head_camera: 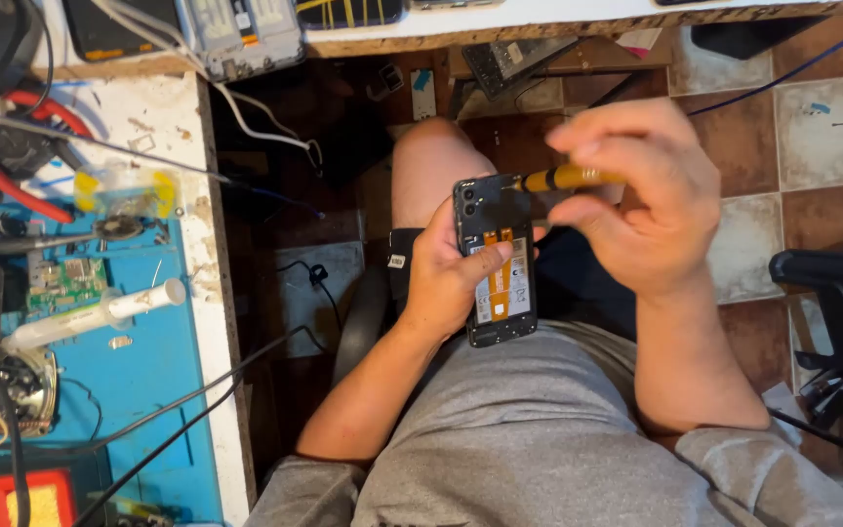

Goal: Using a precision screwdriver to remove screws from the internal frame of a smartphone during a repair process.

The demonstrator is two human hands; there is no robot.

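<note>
My left hand (446, 278) grips an opened black smartphone (493, 256) from its left side, back cover off, showing a white battery and orange flex strips. My right hand (651, 200) is closed around a yellow-handled screwdriver (566, 178), whose tip meets the phone's upper right corner. Both hands hover over my lap, above grey clothing and a bare knee.
A workbench with a blue mat (139, 371) stands at left, carrying a green circuit board (62, 283), a white syringe (100, 314), red cables, wires and small parts. A white shelf edge (558, 24) runs along the top. A black chair base (836, 283) stands on the tiled floor at right.
</note>
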